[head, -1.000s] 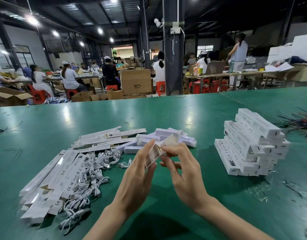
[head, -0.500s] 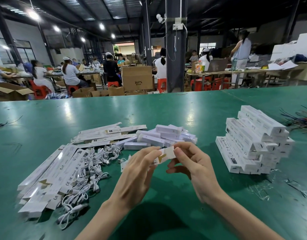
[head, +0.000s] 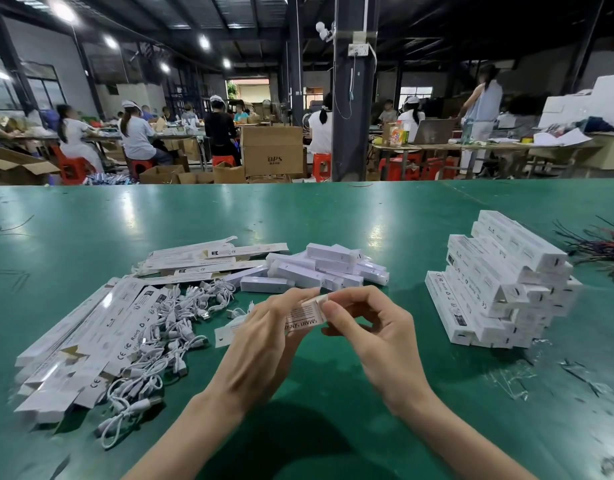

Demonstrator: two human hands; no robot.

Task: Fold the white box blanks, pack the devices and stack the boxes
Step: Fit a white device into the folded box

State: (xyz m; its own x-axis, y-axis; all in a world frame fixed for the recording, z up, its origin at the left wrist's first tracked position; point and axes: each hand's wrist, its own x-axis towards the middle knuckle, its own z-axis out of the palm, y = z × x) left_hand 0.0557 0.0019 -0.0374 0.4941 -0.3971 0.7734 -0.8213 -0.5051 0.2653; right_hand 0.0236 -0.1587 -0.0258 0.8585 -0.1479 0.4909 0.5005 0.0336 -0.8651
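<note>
Left hand [head: 260, 344] and right hand [head: 374, 337] pinching one box blank [head: 303, 315]; right of it stacked boxes [head: 499, 285], left unfolded blanks [head: 91, 334].

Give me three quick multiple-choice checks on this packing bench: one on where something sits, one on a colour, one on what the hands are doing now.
1. The neat stack of finished boxes lies:
A. right of the hands
B. left of the hands
C. on the floor

2. The table top is:
A. grey
B. green
C. brown

3. The box blank is:
A. flat on the table
B. on top of the stack
C. held by both hands

Answers:
1 A, the stack stands beyond the right hand.
2 B, bare surface is green throughout.
3 C, the left hand and right hand both pinch it above the table.
</note>
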